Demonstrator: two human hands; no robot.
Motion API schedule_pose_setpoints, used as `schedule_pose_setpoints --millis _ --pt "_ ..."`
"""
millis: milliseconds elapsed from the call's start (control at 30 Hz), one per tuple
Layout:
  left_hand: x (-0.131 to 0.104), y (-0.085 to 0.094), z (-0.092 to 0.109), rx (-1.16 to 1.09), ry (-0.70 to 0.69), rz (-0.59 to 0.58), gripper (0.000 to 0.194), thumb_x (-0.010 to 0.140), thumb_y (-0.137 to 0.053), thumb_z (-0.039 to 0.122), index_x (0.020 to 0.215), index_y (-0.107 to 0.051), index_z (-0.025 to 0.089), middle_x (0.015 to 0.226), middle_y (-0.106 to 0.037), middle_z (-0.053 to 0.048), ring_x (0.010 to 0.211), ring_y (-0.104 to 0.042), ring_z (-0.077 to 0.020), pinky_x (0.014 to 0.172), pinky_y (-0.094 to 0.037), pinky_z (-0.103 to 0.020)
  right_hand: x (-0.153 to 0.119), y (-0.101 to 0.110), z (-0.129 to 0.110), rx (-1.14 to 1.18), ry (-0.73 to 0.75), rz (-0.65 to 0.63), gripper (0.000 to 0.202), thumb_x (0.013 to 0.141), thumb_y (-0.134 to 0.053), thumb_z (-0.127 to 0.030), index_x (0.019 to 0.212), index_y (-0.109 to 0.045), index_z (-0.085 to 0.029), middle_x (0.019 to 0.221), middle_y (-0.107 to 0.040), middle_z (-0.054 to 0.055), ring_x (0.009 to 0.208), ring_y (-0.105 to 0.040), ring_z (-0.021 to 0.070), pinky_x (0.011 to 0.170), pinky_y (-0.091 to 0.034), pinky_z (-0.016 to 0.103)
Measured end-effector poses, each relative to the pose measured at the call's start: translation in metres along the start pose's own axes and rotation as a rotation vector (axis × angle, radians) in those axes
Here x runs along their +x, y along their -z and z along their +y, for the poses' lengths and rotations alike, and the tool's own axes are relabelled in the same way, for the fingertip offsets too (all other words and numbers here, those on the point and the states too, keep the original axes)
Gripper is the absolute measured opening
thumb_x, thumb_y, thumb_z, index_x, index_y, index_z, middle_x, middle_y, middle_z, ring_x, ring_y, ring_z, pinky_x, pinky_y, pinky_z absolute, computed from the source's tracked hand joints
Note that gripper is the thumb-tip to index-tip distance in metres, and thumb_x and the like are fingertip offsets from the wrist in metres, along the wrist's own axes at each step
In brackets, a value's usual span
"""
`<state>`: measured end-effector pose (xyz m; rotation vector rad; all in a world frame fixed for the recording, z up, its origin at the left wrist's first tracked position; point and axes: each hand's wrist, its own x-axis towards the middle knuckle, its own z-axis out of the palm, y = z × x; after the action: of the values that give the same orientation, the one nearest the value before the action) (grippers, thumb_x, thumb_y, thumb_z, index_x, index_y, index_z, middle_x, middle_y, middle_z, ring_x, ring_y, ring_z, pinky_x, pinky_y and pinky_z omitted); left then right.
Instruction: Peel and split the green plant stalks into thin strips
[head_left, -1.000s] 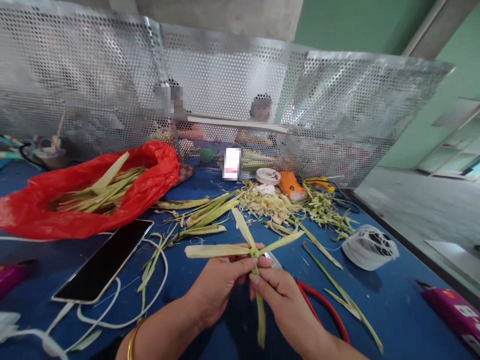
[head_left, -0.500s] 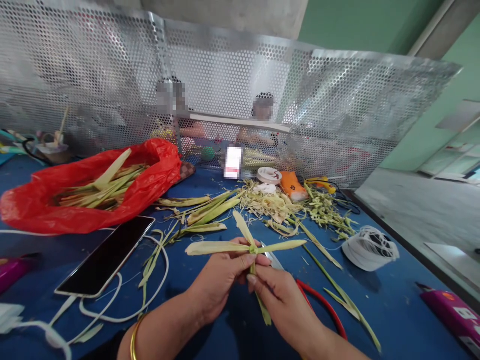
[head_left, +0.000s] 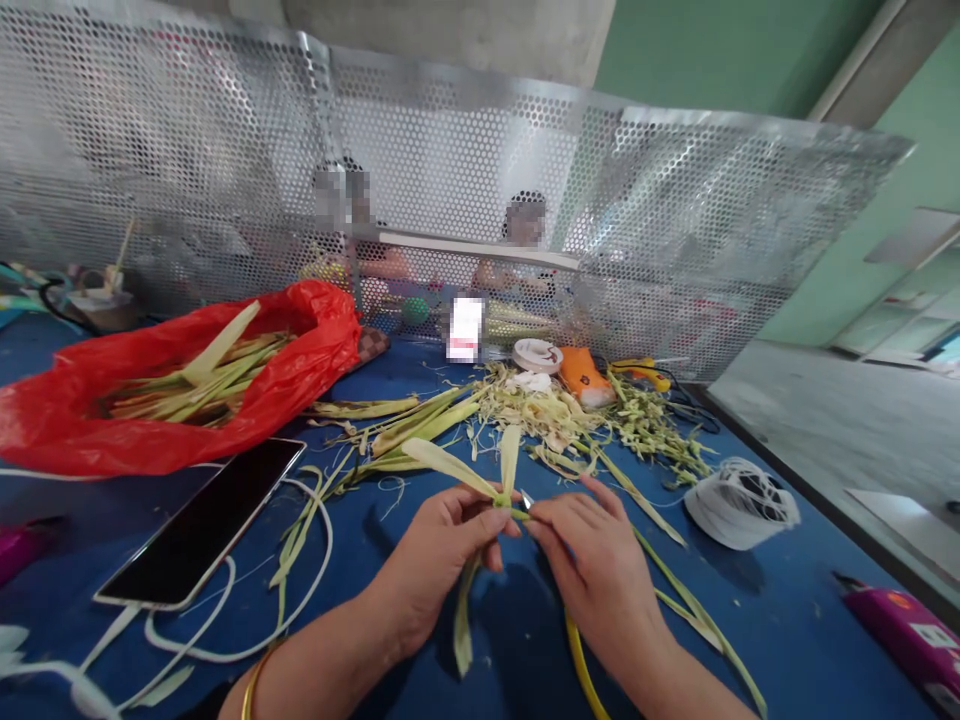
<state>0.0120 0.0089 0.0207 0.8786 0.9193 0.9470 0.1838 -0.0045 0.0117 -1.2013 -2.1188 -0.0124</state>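
Note:
Pale green leaf strips [head_left: 510, 465] meet in a small knot at the middle of the view, with two strips pointing up and away and one hanging down. My left hand [head_left: 442, 530] pinches the knot between thumb and fingers. Beside it on the right, my right hand [head_left: 589, 545] has its thumb and index finger closed on a strip next to the knot. A pointed metal tip shows by the right fingers, and a yellow handle [head_left: 577, 665] shows below that hand; how they connect is hidden.
A red bag [head_left: 330, 320] of leaves and a phone [head_left: 202, 525] with white cables lie left. Leaf scraps [head_left: 551, 410], tape [head_left: 537, 355] and an orange packet [head_left: 583, 375] lie behind. A white cord roll [head_left: 742, 503] sits right. Two people are beyond the perforated screen [head_left: 450, 130].
The knotted strips have turned in my hands. My right hand has moved right and up from below the knot. The red handle under it is gone from view, and a yellow one shows.

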Motion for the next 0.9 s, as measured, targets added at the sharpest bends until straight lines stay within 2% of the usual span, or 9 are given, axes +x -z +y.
schedule_pose_setpoints --millis 133,233,300,367,467,533,700,800,900 --pt "0.005 0.000 -0.010 0.110 -0.091 0.103 0.025 0.067 -0.072 0.034 0.080 -0.070 0.012 0.059 -0.062 0.001 0.043 -0.047 -0.0060 0.048 -0.038 -0.019 -0.006 -0.009 -0.010 0.029 0.058 -0.027 0.019 0.090 -0.044 -0.012 0.080 -0.057 -0.022 0.068 -0.060 -0.002 0.066 -0.056 0.0148 0.095 -0.031 0.038" --pt "0.008 0.001 -0.012 0.102 -0.069 0.112 0.029 0.067 -0.069 0.037 0.084 -0.069 0.012 0.058 -0.060 0.001 0.043 -0.050 -0.0085 0.043 -0.038 -0.020 -0.008 -0.012 -0.011 0.090 0.082 -0.064 0.022 0.090 -0.044 -0.012 0.075 -0.057 -0.021 0.066 -0.058 -0.002 0.065 -0.054 0.0143 0.094 -0.032 0.038" --pt "0.008 0.003 -0.009 0.124 -0.041 0.080 0.030 0.068 -0.067 0.036 0.086 -0.069 0.012 0.066 -0.064 -0.001 0.046 -0.053 -0.0093 0.040 -0.037 -0.019 -0.006 -0.010 -0.008 0.195 -0.031 -0.085 0.024 0.092 -0.044 -0.019 0.073 -0.058 -0.021 0.068 -0.059 0.000 0.067 -0.054 0.0147 0.089 -0.037 0.035" --pt "0.007 0.005 -0.005 0.157 -0.006 0.021 0.028 0.069 -0.066 0.033 0.087 -0.070 0.011 0.070 -0.065 -0.002 0.046 -0.053 -0.0079 0.038 -0.033 -0.017 -0.002 -0.008 -0.004 0.378 -0.254 -0.107 0.025 0.093 -0.046 -0.032 0.074 -0.059 -0.020 0.070 -0.059 0.001 0.068 -0.053 0.0153 0.074 -0.042 0.029" --pt "0.003 0.006 0.001 0.200 0.086 -0.102 0.027 0.070 -0.066 0.031 0.088 -0.072 0.013 0.071 -0.065 -0.002 0.044 -0.050 -0.0052 0.038 -0.028 -0.016 0.004 -0.005 -0.001 0.771 -0.603 -0.151 0.031 0.085 -0.055 -0.047 0.077 -0.062 -0.018 0.067 -0.058 0.001 0.064 -0.053 0.0147 0.059 -0.041 0.025" --pt "0.001 0.006 0.002 0.218 0.146 -0.178 0.030 0.070 -0.066 0.036 0.089 -0.073 0.014 0.073 -0.066 -0.003 0.043 -0.048 -0.0051 0.037 -0.026 -0.017 0.005 -0.005 -0.002 1.019 -0.738 -0.154 0.032 0.080 -0.062 -0.048 0.079 -0.064 -0.015 0.064 -0.058 0.000 0.060 -0.052 0.0132 0.057 -0.041 0.024" --pt "-0.002 0.001 -0.001 0.249 0.170 -0.169 0.046 0.069 -0.065 0.055 0.084 -0.073 0.013 0.079 -0.069 -0.005 0.042 -0.043 -0.0042 0.038 -0.021 -0.019 0.004 -0.011 -0.010 1.130 -0.793 -0.082 0.026 0.072 -0.073 -0.039 0.067 -0.067 -0.014 0.059 -0.061 0.000 0.055 -0.050 0.0110 0.055 -0.041 0.023" --pt "-0.001 -0.002 -0.003 0.287 0.146 -0.088 0.042 0.062 -0.073 0.052 0.075 -0.072 0.012 0.060 -0.062 0.000 0.041 -0.038 -0.0044 0.039 -0.021 -0.019 0.003 -0.013 -0.013 1.074 -0.806 -0.036 0.024 0.068 -0.075 -0.037 0.064 -0.068 -0.015 0.056 -0.062 0.000 0.053 -0.051 0.0110 0.053 -0.041 0.023" --pt "0.000 -0.003 -0.003 0.298 0.141 -0.100 0.038 0.062 -0.074 0.050 0.071 -0.072 0.013 0.048 -0.052 0.004 0.040 -0.036 -0.0053 0.040 -0.022 -0.020 0.002 -0.014 -0.014 1.077 -0.818 0.001 0.021 0.066 -0.074 -0.035 0.063 -0.069 -0.015 0.056 -0.063 0.000 0.052 -0.050 0.0110 0.051 -0.041 0.023"
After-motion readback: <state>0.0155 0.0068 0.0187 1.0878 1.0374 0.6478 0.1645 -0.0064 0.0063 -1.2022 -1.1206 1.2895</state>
